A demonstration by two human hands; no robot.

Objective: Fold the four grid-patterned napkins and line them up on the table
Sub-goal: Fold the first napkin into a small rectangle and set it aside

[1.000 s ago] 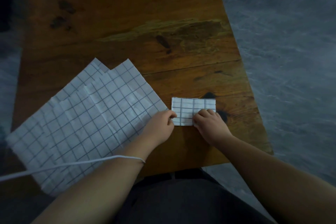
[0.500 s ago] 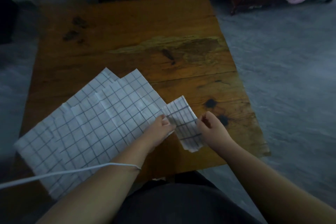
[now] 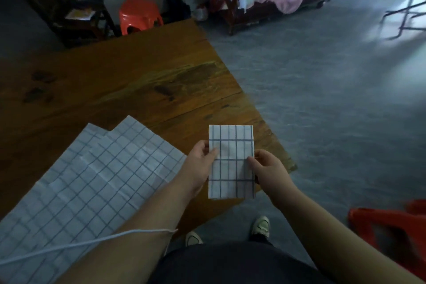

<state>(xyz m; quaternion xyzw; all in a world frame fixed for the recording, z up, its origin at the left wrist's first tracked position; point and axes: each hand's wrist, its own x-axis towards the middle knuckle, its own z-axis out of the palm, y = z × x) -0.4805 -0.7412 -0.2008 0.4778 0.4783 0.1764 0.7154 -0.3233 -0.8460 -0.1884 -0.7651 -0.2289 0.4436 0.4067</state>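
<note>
Left hand (image 3: 201, 163) and right hand (image 3: 267, 168) pinching folded napkin (image 3: 231, 145) upright by its side edges, unfolded napkins (image 3: 92, 182) overlapping on counter (image 3: 115, 80)

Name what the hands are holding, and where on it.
The folded napkin, pinched by both long side edges near mid-height: left hand on its left edge, right hand on its right.

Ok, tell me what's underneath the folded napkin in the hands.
The folded napkin, held by the left hand and right hand, covers the wooden table near its corner. Its lower end overhangs the grey floor. Fingers behind it are hidden.
</note>
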